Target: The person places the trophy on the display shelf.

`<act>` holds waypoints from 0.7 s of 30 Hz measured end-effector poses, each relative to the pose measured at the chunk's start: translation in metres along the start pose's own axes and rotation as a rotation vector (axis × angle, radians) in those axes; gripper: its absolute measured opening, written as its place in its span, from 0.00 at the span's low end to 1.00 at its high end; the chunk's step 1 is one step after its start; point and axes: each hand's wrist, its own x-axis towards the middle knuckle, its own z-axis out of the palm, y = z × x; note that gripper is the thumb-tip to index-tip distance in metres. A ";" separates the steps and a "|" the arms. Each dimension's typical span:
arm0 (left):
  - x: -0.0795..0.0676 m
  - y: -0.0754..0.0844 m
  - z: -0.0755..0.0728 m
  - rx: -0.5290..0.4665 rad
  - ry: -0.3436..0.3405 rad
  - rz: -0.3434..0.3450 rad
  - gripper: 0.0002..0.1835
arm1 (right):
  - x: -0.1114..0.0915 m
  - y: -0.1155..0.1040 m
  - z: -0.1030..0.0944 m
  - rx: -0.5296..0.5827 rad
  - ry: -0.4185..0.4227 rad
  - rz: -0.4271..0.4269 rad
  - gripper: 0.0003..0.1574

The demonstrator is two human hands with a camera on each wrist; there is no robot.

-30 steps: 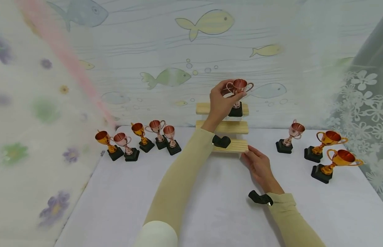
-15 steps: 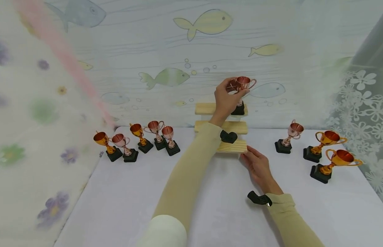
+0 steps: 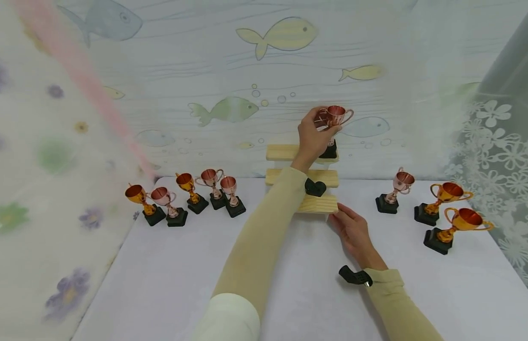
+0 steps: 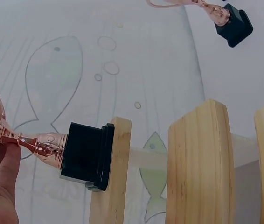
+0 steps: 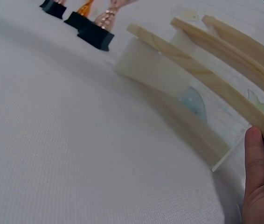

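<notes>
My left hand [image 3: 312, 137] grips a rose-gold trophy cup [image 3: 336, 115] by its upper part, above the right end of a three-step wooden display shelf [image 3: 319, 204]. In the left wrist view, the trophy's black base [image 4: 86, 156] meets the top board [image 4: 111, 196], seemingly resting on it. The cup's bowl is mostly out of that view. Lower down, my right hand [image 3: 354, 233] pinches the right end of the bottom board. In the right wrist view, thumb and fingers [image 5: 257, 158] hold that board [image 5: 202, 72] from above and below.
Several gold and rose-gold trophies, such as a gold one [image 3: 186, 182], stand left of the shelf on the white tabletop [image 3: 170, 274]. On the right are a rose-gold trophy [image 3: 403, 181] and two gold ones [image 3: 467, 219]. A fish-patterned curtain [image 3: 161, 71] hangs behind.
My left hand has carried the trophy slightly right along the top board, then stayed nearly still. My right hand keeps its hold on the bottom board. The head view has shifted slightly.
</notes>
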 end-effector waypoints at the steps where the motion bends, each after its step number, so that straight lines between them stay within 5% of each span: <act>1: 0.000 0.000 0.000 -0.003 -0.003 -0.002 0.26 | 0.000 0.000 0.000 0.005 -0.002 -0.001 0.36; 21: 0.000 0.001 0.004 -0.012 -0.025 -0.012 0.26 | -0.003 -0.001 0.003 0.051 0.003 -0.002 0.32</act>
